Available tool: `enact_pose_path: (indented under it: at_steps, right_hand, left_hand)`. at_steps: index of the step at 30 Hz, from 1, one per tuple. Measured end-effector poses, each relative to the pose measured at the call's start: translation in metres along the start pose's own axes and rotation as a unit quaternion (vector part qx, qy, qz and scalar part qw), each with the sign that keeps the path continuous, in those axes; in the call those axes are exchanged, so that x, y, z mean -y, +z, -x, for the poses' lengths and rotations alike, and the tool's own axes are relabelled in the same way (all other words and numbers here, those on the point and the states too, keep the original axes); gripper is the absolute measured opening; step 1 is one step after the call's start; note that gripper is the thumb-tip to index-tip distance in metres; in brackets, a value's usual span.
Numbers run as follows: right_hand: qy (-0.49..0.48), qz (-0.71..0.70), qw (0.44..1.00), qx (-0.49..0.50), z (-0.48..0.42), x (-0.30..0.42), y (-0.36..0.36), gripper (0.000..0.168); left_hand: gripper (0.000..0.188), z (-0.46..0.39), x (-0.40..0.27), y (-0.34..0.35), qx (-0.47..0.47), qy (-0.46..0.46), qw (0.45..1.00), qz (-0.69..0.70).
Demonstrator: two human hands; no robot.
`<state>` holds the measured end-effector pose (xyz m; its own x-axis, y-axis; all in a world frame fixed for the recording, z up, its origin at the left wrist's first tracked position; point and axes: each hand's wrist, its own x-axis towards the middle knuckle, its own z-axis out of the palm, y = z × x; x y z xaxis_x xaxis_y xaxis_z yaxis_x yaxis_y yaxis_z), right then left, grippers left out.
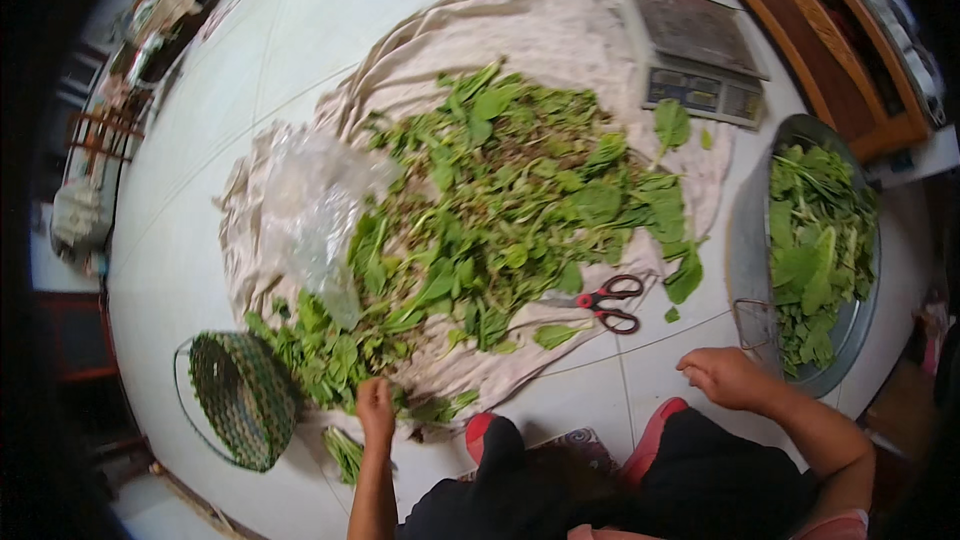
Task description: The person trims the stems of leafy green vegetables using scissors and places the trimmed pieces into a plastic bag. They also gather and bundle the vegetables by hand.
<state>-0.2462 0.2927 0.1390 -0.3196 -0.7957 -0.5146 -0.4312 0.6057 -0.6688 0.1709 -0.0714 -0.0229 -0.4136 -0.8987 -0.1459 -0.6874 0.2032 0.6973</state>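
Note:
My left hand [375,405] is at the lower edge of a heap of leafy greens [457,240] on a pale cloth [517,22]. Its fingers point away from me, so whether they grip a leaf cannot be told. Over the floor tiles, my right hand [720,376] is curled closed, with nothing visible in it. Close by it stands an oval metal basin [862,337] holding loose greens [814,255]. Scissors with black and red handles [611,304] lie on the cloth's near edge, blades to the left. A small bunch of greens [343,454] rests on the floor beside my left forearm.
A green woven basket [259,397] tilts at the left. A clear plastic bag [311,202] covers part of the cloth. At the far right are a digital scale [697,52] and wooden furniture [817,45]. My red shoes [656,435] are below, a patterned mat [581,446] between them.

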Motion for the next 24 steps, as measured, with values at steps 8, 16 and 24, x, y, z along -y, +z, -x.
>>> enact_pose_path:
  at_steps: [8, 16, 24]
  right_hand:
    - [0.045, -0.167, 0.984, -0.042, 0.069, -0.027, 0.002, 0.029]
    - [0.130, -0.290, 0.827, -0.465, 0.130, -0.168, -0.057, 0.028]
    - [0.369, -0.301, 0.645, -0.598, 0.167, -0.386, -0.125, 0.102]
  left_hand:
    - [0.075, -0.080, -0.237, 0.149, 0.277, 0.458, 0.796, -0.284]
    - [0.082, -0.161, -0.239, 0.148, 0.317, 0.336, 0.686, -0.563]
    - [0.044, -0.048, -0.435, 0.217, 0.374, 0.460, 0.782, -0.193]
